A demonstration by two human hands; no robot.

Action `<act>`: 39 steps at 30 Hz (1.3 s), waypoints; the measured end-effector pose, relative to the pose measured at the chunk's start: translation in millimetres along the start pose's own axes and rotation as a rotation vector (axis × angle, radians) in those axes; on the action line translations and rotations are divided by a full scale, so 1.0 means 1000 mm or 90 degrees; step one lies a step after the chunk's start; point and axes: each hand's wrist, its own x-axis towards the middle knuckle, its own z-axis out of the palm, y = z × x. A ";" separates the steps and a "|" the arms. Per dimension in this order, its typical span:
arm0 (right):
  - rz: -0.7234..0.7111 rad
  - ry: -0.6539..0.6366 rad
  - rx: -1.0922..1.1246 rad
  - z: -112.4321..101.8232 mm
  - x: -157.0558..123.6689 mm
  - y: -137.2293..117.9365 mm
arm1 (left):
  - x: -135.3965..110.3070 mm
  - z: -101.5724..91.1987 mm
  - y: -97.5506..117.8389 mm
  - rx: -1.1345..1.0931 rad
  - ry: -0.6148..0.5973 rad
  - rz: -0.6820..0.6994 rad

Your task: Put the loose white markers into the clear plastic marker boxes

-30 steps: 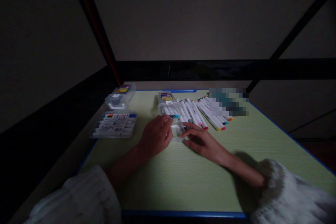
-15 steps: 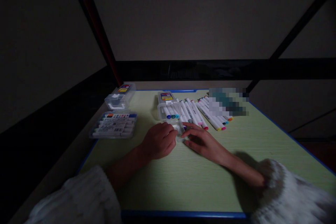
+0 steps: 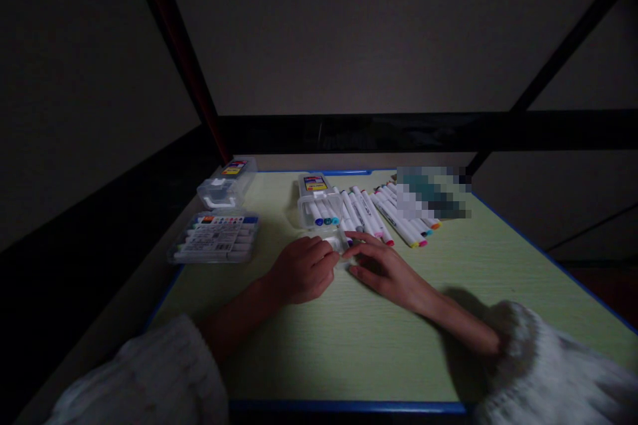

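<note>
My left hand (image 3: 305, 269) is closed, its curled thumb and fingers at the near left edge of a clear plastic piece (image 3: 335, 240). My right hand (image 3: 383, 267) has its fingers apart, with fingertips at the right side of that piece. Just beyond stands a clear marker case (image 3: 302, 215) with a colourful label on top. Several white markers (image 3: 327, 210) with blue and teal ends show in its near end. Whether the plastic piece is joined to this case, I cannot tell. My left fingers partly hide it.
Loose white markers (image 3: 369, 214) lie right of the case, with more markers (image 3: 399, 216) beyond them. A pixelated patch covers something at the back right. At left are a flat clear marker box (image 3: 214, 239) and a handled clear case (image 3: 229, 186). The table (image 3: 349, 352) has blue edges.
Both hands stay in nearly the same place. My left hand has shifted down very slightly, and the clear plastic piece sits at a slightly different angle between the hands.
</note>
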 end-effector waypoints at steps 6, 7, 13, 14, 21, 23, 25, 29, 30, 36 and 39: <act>0.006 0.000 0.023 0.002 -0.001 0.003 | 0.002 -0.001 0.000 0.001 0.017 0.007; 0.007 0.000 0.027 0.002 -0.001 0.003 | 0.002 -0.001 0.000 0.001 0.021 0.009; 0.004 0.006 0.069 0.003 -0.001 0.004 | 0.004 -0.003 0.000 -0.003 0.017 0.008; 0.007 0.006 0.078 0.003 -0.001 0.005 | 0.004 -0.003 0.001 -0.003 0.017 0.008; 0.019 0.012 0.134 0.005 -0.001 0.007 | 0.004 -0.002 0.000 0.005 0.023 0.015; 0.016 0.014 0.135 0.005 -0.001 0.007 | 0.003 -0.001 0.000 0.006 0.028 0.015; 0.008 0.019 0.127 0.005 0.000 0.006 | 0.003 -0.001 0.000 0.008 0.027 0.014; -0.009 0.035 0.078 0.001 0.000 0.006 | 0.002 0.000 0.000 0.005 0.019 0.013; -0.012 0.040 0.064 0.000 0.000 0.006 | 0.002 0.000 0.000 0.006 0.020 0.013; -0.040 0.061 -0.006 -0.007 0.000 0.007 | 0.004 -0.002 0.001 0.011 0.023 0.015; -0.061 0.068 -0.032 -0.009 0.001 0.008 | 0.004 -0.003 0.001 0.005 0.027 0.016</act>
